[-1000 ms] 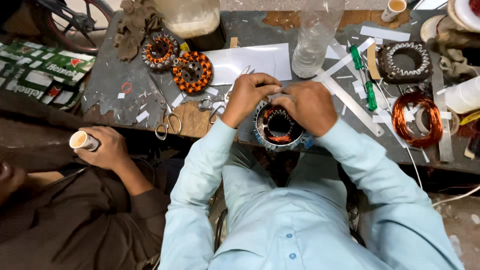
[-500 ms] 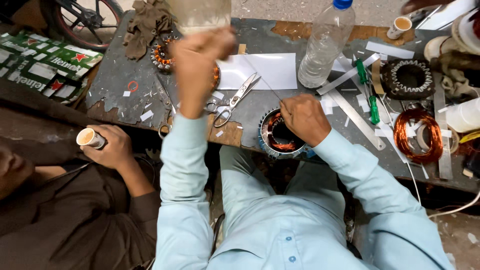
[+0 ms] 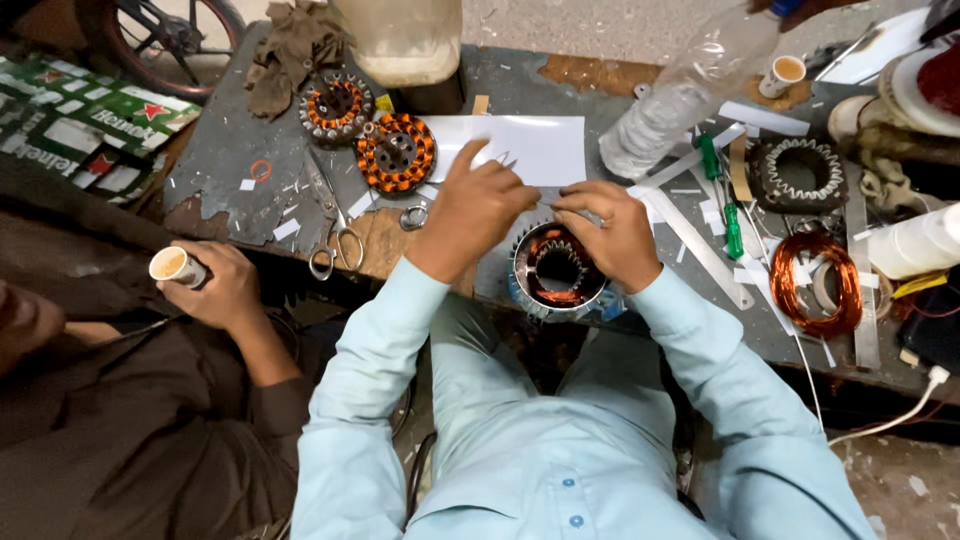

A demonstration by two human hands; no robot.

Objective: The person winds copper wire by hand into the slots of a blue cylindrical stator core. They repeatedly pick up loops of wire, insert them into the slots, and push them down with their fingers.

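Steadying the copper-wound stator at the table's near edge, lower centre — my right hand rests on its rim, grip pinched on something too thin to tell. My left hand has dropped back from high up, fingers loosely together — another pass starting. Beyond: scissors, white paper.

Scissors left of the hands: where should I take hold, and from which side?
Grip the scissors at the finger loops, which lie nearest the bench's front edge; the blades point away toward the orange-wound stators. Come from above on the near side, probably with the left hand, which is closest.
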